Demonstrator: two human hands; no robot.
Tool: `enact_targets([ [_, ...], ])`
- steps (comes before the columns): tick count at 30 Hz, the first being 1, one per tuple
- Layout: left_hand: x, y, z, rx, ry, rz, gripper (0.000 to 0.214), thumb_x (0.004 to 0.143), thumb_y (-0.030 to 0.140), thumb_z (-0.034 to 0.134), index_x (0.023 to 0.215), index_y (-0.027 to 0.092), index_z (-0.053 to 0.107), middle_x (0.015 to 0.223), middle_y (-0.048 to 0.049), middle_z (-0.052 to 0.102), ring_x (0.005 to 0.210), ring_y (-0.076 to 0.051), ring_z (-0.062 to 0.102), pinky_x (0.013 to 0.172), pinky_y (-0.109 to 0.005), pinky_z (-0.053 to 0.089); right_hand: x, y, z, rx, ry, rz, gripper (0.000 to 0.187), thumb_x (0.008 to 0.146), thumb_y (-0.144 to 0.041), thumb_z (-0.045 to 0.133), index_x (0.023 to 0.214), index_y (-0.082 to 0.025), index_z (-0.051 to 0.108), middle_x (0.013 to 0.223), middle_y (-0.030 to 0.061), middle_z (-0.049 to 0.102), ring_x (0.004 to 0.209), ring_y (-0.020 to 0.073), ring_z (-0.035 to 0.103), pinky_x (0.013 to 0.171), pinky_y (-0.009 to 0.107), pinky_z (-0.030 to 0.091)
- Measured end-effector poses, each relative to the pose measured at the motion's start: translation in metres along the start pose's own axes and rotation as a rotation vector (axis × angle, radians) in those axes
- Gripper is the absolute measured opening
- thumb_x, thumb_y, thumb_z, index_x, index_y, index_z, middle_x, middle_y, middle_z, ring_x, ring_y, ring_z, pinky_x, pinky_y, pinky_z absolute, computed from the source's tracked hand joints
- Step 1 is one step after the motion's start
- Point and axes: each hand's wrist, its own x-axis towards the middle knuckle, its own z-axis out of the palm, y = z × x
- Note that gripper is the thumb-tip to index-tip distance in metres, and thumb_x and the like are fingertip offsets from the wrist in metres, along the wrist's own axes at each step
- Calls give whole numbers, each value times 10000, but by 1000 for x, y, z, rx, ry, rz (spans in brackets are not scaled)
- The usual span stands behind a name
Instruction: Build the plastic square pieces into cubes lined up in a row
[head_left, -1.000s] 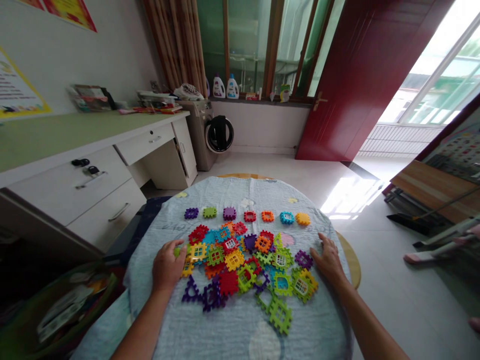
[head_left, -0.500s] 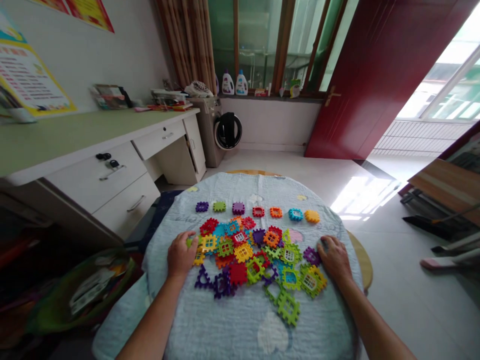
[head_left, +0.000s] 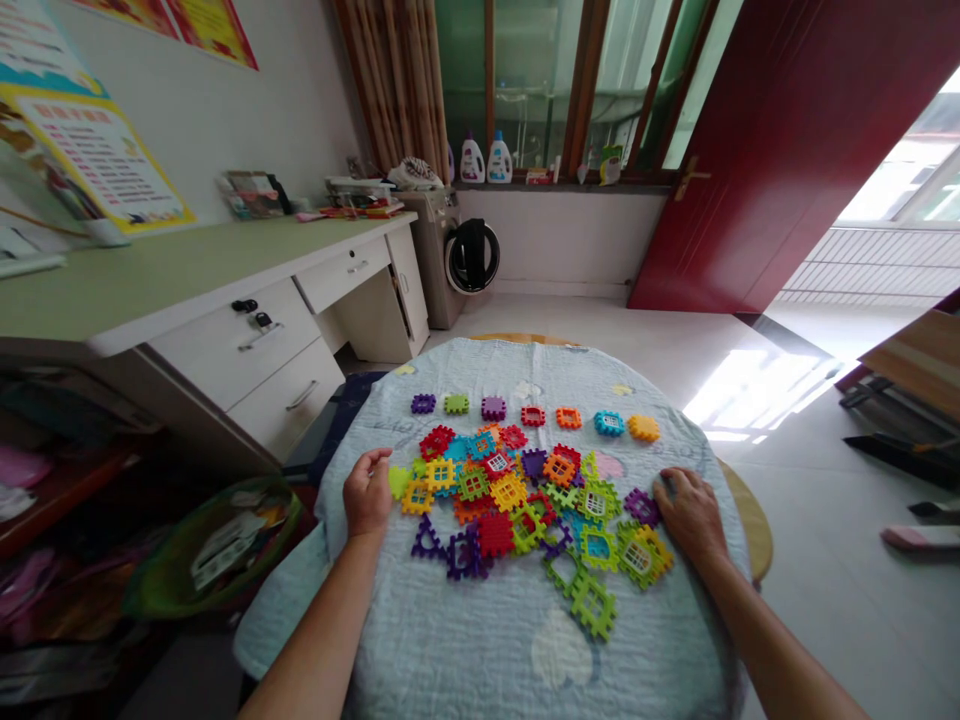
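Observation:
On the cloth-covered round table (head_left: pixel 442 650), plastic toothed building pieces lie heaped in many colours. My left hand (head_left: pixel 367 494) rests at the heap's left side, fingers loosely bent and apart, beside a light green piece (head_left: pixel 399 484); nothing shows in its grasp. A yellow window piece (head_left: pixel 417 497) lies just right of that. Over on the right, my right hand (head_left: pixel 691 508) lies on the cloth with bent, parted fingers, next to a purple piece (head_left: pixel 642 507). A green-and-yellow window piece (head_left: pixel 642 556) is below it. A red square (head_left: pixel 496 535) sits at the heap's front.
Behind the heap runs a row of separate pieces, from a purple one (head_left: pixel 423 403) to an orange-yellow one (head_left: pixel 643 428). A desk (head_left: pixel 187 265) and a green basket (head_left: pixel 142 590) stand left. A washing machine (head_left: pixel 431 255) and red door (head_left: pixel 720 150) are farther back.
The view has turned slightly left. My left hand has drawn a little away from the light green piece, which now shows more fully. My right hand stays beside the purple piece.

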Motion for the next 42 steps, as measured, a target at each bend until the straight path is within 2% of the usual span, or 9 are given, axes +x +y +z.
enact_targets([
  [6, 5, 2, -3, -338, 35, -183, 267, 691, 342, 571, 880, 172, 651, 827, -17, 654, 709, -140, 591, 627, -239, 464, 0, 0, -1, 0, -19, 5, 386, 887, -452, 396, 1000, -168, 631, 1071, 131, 647, 1005, 282, 569, 956, 431, 415],
  [11, 12, 10, -9, -478, -122, -244, 315, 638, 344, 613, 903, 175, 602, 896, -53, 669, 876, -199, 666, 735, -303, 527, 0, 2, 0, -8, -27, 9, 410, 884, -473, 385, 1005, -169, 632, 1072, 128, 647, 999, 284, 573, 970, 428, 413],
  [16, 14, 9, -18, -111, -165, -70, 309, 646, 255, 581, 938, 185, 651, 1031, -83, 675, 1070, -251, 609, 948, -400, 474, 0, 5, 1, -17, -37, 0, 427, 888, -483, 375, 1015, -163, 628, 1079, 130, 647, 993, 286, 579, 971, 425, 418],
  [24, 16, 10, -32, 514, -665, 353, 522, 607, 53, 488, 1076, 211, 656, 1249, -74, 643, 1212, -225, 541, 1093, -370, 356, 1, 3, 0, -19, -26, -2, 417, 883, -482, 379, 995, -166, 627, 1086, 134, 650, 1005, 286, 581, 972, 424, 418],
  [28, 13, 29, -32, 737, -653, 368, 412, 701, 108, 531, 1072, 225, 666, 1227, -87, 650, 1176, -266, 548, 1045, -417, 378, 0, 5, 3, -15, -23, -9, 407, 876, -474, 387, 997, -169, 627, 1080, 131, 653, 1009, 289, 577, 971, 430, 413],
  [31, 13, 46, -22, 751, -631, 394, 291, 760, 188, 566, 1025, 223, 680, 1180, -89, 664, 1164, -276, 544, 1031, -424, 376, 0, 7, 5, -7, -22, -9, 398, 869, -466, 393, 1002, -173, 627, 1070, 127, 654, 1012, 290, 575, 971, 435, 410],
  [34, 15, 56, -7, 679, -744, 424, 365, 721, 174, 614, 1078, 214, 672, 1208, -87, 660, 1160, -261, 560, 1029, -383, 385, 1, 9, 6, -3, -24, -7, 390, 866, -464, 398, 1001, -176, 623, 1064, 125, 654, 1010, 287, 575, 969, 432, 411],
  [37, 18, 59, 6, 671, -824, 447, 380, 705, 169, 623, 1080, 187, 681, 1183, -104, 672, 1115, -258, 595, 998, -354, 414, 1, 8, 5, -5, -22, -3, 392, 873, -474, 398, 992, -176, 622, 1070, 126, 651, 1011, 286, 574, 967, 429, 413],
  [42, 23, 59, 13, 707, -818, 451, 327, 704, 119, 554, 982, 197, 710, 1053, -95, 716, 1021, -249, 638, 921, -330, 446, 1, 5, 2, 0, -17, -12, 374, 884, -455, 401, 996, -173, 620, 1061, 123, 651, 998, 278, 579, 958, 422, 421],
])
